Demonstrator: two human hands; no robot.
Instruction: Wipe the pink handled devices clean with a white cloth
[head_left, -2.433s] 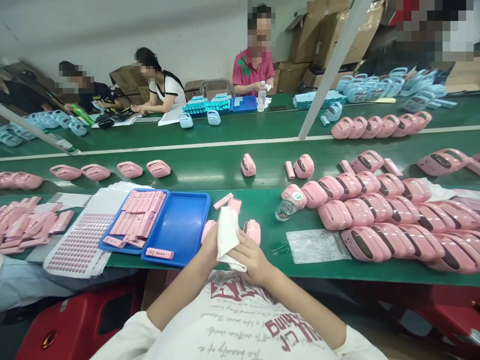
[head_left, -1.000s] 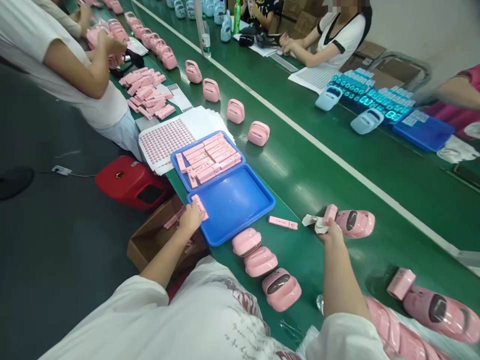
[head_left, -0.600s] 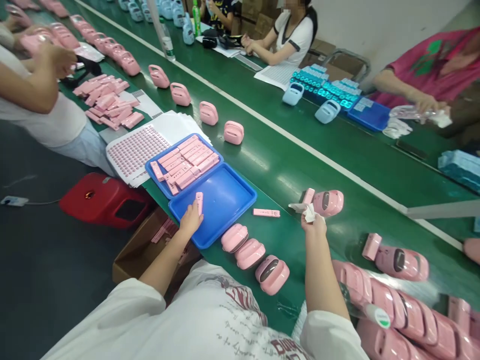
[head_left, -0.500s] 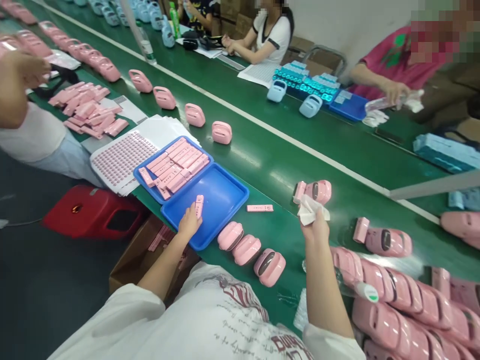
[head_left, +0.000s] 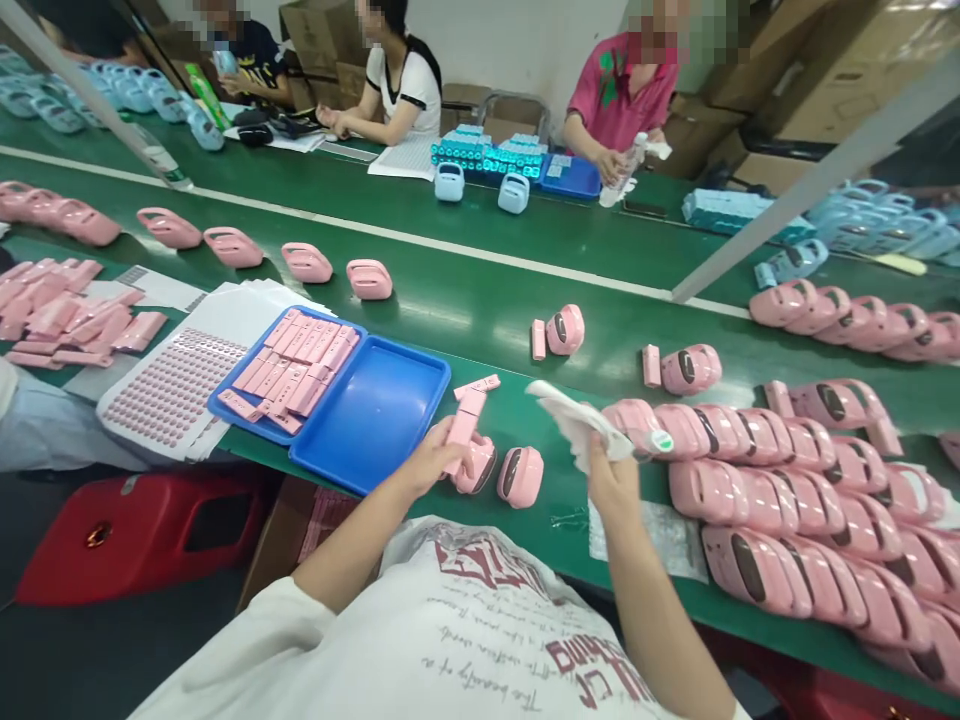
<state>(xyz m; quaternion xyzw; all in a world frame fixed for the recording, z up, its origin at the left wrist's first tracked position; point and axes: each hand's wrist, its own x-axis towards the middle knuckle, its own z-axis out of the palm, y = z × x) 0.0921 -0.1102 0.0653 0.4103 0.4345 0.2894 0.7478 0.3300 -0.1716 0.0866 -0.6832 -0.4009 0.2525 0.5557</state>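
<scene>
My left hand [head_left: 431, 462] grips a pink bar [head_left: 466, 418] upright, just right of the bare blue tray [head_left: 375, 410]. Another pink bar [head_left: 478, 386] lies on the table behind it. Pink rounded cases stand by that hand, one partly hidden behind the fingers and another [head_left: 520, 477] to its right. My right hand [head_left: 613, 484] is closed on a white cloth [head_left: 574, 420], held above the table in front of rows of pink cases [head_left: 739, 435]. A second blue tray [head_left: 217, 400] at the left holds several pink bars [head_left: 300, 350].
Sticker sheets [head_left: 169, 385] and a heap of pink bars [head_left: 67, 305] lie at the left. Single pink cases [head_left: 369, 279] stand farther back. A slanted metal post [head_left: 780, 190] rises at right. A red stool [head_left: 135, 530] is below left. People sit across the table.
The view has turned to the right. My left hand has lifted a pink bar out of the blue tray and moved right, near the cases. My right hand has drawn the cloth nearer.
</scene>
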